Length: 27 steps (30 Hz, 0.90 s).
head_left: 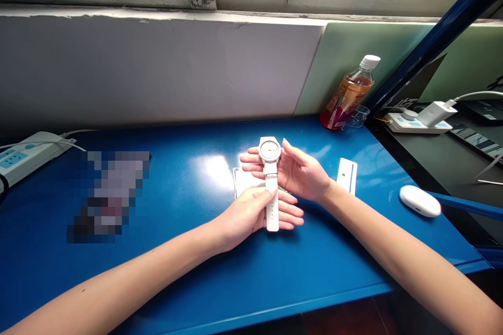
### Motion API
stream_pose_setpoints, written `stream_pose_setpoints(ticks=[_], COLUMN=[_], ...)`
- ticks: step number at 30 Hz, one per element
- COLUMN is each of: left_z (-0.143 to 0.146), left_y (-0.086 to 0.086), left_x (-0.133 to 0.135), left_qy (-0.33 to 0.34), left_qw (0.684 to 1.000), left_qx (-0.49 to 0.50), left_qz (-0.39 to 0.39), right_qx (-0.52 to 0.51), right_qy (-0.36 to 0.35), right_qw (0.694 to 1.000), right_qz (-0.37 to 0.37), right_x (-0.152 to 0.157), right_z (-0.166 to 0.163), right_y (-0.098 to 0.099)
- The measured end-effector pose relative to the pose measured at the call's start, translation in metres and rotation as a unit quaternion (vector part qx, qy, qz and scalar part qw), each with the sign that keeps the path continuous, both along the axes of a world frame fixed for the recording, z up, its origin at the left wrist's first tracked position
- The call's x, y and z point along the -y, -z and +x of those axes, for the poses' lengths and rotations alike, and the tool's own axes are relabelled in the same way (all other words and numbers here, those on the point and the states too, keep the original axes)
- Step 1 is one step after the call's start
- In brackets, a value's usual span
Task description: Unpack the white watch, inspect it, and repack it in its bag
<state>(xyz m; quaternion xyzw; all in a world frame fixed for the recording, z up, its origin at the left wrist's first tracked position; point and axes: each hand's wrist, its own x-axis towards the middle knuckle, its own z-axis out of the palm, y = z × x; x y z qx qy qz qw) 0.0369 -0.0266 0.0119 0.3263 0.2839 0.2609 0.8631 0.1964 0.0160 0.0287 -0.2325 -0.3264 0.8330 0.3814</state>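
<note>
A white wristwatch (270,153) with a round pale dial and a white strap is held upright between both hands, above the blue table (188,251). My right hand (301,172) cradles the watch head from behind, fingers curled round it and thumb up beside the dial. My left hand (251,212) holds the lower strap, thumb pressed on its front and fingers behind it. A white card or cloth (244,180) lies flat on the table just under the hands.
A bottle of orange-red drink (348,95) stands at the back right beside a small clear cup (358,115). A flat white strip (347,174) and a white oval case (419,201) lie to the right. Power strips sit at far left (23,156) and far right (416,121).
</note>
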Motion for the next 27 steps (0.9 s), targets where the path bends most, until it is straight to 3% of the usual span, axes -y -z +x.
stream_pose_setpoints(ticks=[11, 19, 27], left_z=[0.001, 0.000, -0.001], left_y=[0.000, -0.012, -0.006], left_x=[0.001, 0.005, -0.001], left_qy=[0.001, 0.009, 0.003], left_qw=[1.000, 0.999, 1.000], left_qx=[-0.018, 0.003, -0.020], left_qz=[0.008, -0.031, -0.008], right_qx=[-0.003, -0.032, -0.006], right_qy=[0.002, -0.010, 0.006], right_qw=[1.000, 0.999, 0.999], right_qz=[0.010, 0.001, 0.033], right_x=[0.001, 0.003, 0.001], right_z=[0.001, 0.001, 0.004], right_y=[-0.002, -0.003, -0.005])
